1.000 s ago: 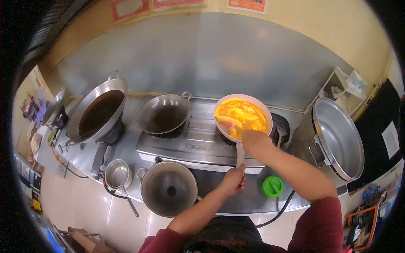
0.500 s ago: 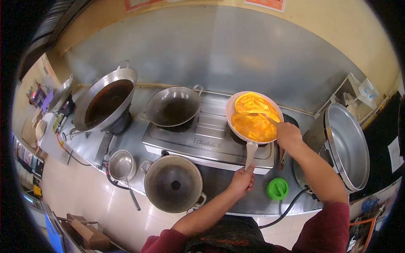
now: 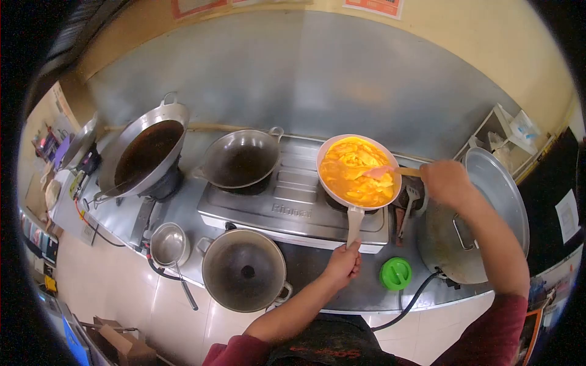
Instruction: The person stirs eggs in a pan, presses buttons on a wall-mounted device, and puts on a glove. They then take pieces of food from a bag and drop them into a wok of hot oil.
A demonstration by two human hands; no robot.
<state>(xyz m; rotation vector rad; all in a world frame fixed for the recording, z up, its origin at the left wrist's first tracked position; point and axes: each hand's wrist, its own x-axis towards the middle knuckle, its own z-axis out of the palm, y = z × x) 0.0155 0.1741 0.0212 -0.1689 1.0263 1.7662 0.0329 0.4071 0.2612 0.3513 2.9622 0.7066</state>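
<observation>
My left hand point(image 3: 343, 266) is closed round the pale handle of a frying pan point(image 3: 354, 213), which sits on the right burner of the gas stove point(image 3: 293, 211). Yellow-orange egg point(image 3: 354, 168), partly set in folds and partly runny, fills the pan. In my right hand point(image 3: 448, 183) is the wooden handle of a spatula point(image 3: 381, 172) with a pinkish head. That head rests in the egg at the pan's right side, while my hand is out past the rim.
On the left burner stands a wok point(image 3: 241, 160); a bigger wok with dark liquid point(image 3: 149, 152) is farther left. An empty pot point(image 3: 244, 271) and a strainer point(image 3: 171, 245) line the front. Rightward are a green lid point(image 3: 395, 274), a slotted turner point(image 3: 410, 204) and a large pot point(image 3: 448, 247).
My right hand has moved right and up, drawing the spatula toward the pan's right side. The egg has shifted into new folds. My left hand keeps its hold on the handle.
</observation>
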